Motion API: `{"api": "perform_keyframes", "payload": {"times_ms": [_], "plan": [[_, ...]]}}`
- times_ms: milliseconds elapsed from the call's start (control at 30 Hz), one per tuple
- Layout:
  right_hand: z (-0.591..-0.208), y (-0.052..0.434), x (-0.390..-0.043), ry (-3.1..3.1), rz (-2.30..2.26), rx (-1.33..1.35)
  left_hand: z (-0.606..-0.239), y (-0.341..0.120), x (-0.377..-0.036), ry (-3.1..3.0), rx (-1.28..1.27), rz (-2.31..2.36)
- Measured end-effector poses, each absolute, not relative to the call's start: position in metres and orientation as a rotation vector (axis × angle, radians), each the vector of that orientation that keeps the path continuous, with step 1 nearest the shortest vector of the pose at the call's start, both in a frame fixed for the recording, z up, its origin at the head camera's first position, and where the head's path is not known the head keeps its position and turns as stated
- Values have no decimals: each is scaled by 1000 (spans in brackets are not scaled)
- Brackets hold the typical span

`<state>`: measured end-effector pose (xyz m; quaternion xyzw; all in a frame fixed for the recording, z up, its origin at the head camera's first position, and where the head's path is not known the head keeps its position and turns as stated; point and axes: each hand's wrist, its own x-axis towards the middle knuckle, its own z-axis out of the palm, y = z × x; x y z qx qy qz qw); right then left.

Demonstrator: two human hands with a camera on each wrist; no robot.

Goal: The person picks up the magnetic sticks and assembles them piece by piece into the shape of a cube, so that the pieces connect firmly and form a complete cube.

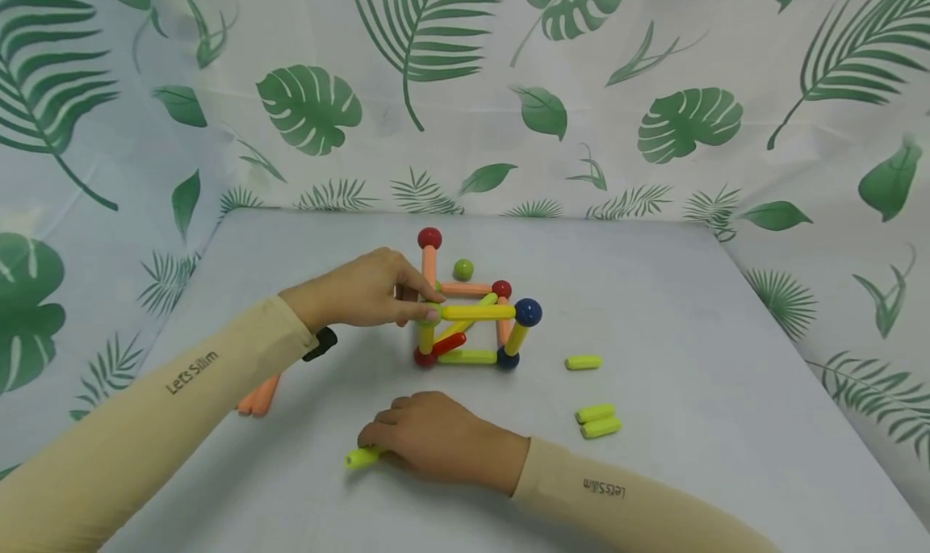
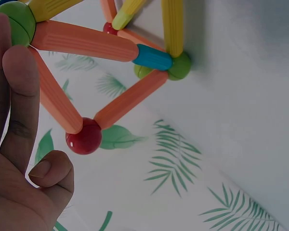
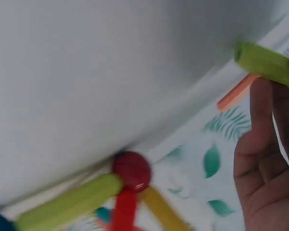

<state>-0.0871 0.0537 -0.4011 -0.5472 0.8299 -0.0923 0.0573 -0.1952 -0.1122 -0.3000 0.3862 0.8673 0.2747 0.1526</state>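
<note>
Head view has the left hand up against the near-left top corner of a rod-and-ball frame, fingers pinching the light green ball there, probably to keep the whole wobbly thing from tipping. Just past those fingers a yellow rod runs out to a blue ball. Closer to the person, the right hand sits low on the grey tabletop, fingers curled round a lime-green rod that pokes out on the thumb side, so it looks picked up or about to be.

Left wrist view gets what the head misses: the far side of the frame from underneath, orange rods meeting at a red ball just off the fingertips, plus a short blue connector. Right wrist view is blurry, but it shows the lime rod end above the fingers and the frame's bottom red ball well apart from them. Spare lime rods lie off to the right of that hand.
</note>
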Motion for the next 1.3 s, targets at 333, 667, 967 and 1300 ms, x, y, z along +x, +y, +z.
{"api": "perform_keyframes", "payload": {"times_ms": [333,667,967,1300], "plan": [[-403,123,-85,2667,-824,-1080,-300,-113,-195,2492,1098,785],[-407,162,-84,2776,-924,-1005,-300,-114,-194,2507,1085,764],[-403,167,-83,2683,-1233,-802,-298,-114,-192,2502,1086,778],[-405,163,-83,2544,-1470,-913,-299,-116,-192,2504,1096,785]]}}
